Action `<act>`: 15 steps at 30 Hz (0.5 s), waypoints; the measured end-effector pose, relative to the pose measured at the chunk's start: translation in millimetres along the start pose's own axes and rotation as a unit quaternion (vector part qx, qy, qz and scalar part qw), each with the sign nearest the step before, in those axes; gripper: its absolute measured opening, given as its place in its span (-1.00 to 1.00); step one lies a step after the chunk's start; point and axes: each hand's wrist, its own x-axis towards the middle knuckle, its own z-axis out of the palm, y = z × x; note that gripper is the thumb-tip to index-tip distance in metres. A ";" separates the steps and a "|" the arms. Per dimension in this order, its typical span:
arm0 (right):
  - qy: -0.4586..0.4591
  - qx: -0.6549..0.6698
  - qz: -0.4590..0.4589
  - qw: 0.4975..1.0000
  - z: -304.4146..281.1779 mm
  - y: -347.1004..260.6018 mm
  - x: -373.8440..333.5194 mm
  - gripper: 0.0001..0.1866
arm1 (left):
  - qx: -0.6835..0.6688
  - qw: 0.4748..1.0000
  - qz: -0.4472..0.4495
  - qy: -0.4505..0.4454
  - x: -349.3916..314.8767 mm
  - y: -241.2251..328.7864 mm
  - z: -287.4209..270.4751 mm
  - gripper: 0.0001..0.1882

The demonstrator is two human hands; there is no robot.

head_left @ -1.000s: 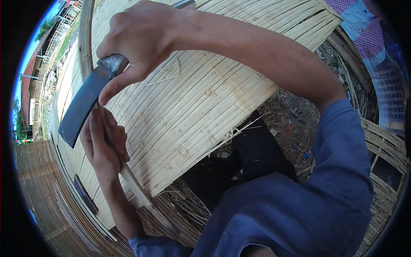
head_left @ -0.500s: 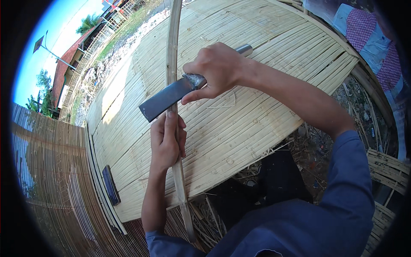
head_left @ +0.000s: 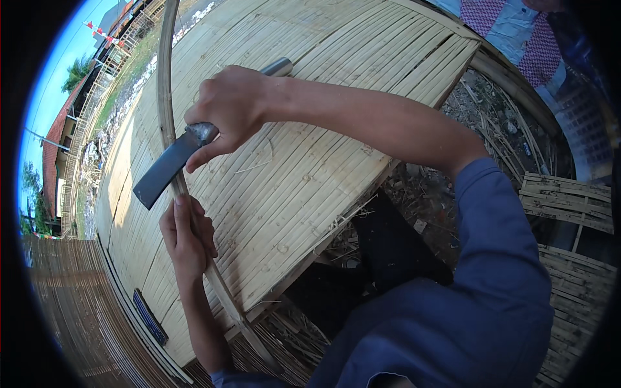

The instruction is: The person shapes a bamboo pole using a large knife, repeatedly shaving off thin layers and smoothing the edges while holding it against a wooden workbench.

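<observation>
Head view, right hand (head_left: 229, 107): clenched round the handle of the knife (head_left: 162, 171), blade right across the wooden strip (head_left: 164, 71)!
Left hand (head_left: 187, 239): thumb and fingers pinching that strip, just below the blade.
Strip: slanting over the left part of the bamboo table (head_left: 310, 174), lower end beyond the near edge.
Progress: strip looks unsplit; how much cutting is done or left, I can't tell.

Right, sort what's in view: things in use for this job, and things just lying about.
In use:
- broad-bladed knife, gripped in the right hand
- long strip, held in the left hand, the blade across it
- slatted platform beneath

Apparently just lying about:
- dark oblong object at the platform's left edge
- checked purple sheet, upper right
</observation>
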 end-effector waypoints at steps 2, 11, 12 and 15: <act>-0.002 0.004 0.002 1.000 1.7 1.7 -3.3 -0.24 | 0.003 1.000 -0.009 0.005 -0.3 -2.0 3.1 -0.59; -0.016 -0.012 0.000 1.000 2.3 -3.1 -4.9 -0.28 | 0.003 1.000 -0.024 -0.004 -5.4 -1.2 2.0 -0.58; -0.014 -0.010 -0.004 1.000 2.9 -3.1 -4.0 -0.28 | 0.005 1.000 -0.024 0.000 -5.7 -0.4 1.3 -0.58; -0.005 -0.004 -0.009 1.000 3.2 -0.8 -2.0 -0.29 | 0.008 1.000 -0.016 -0.003 -4.0 1.3 0.5 -0.58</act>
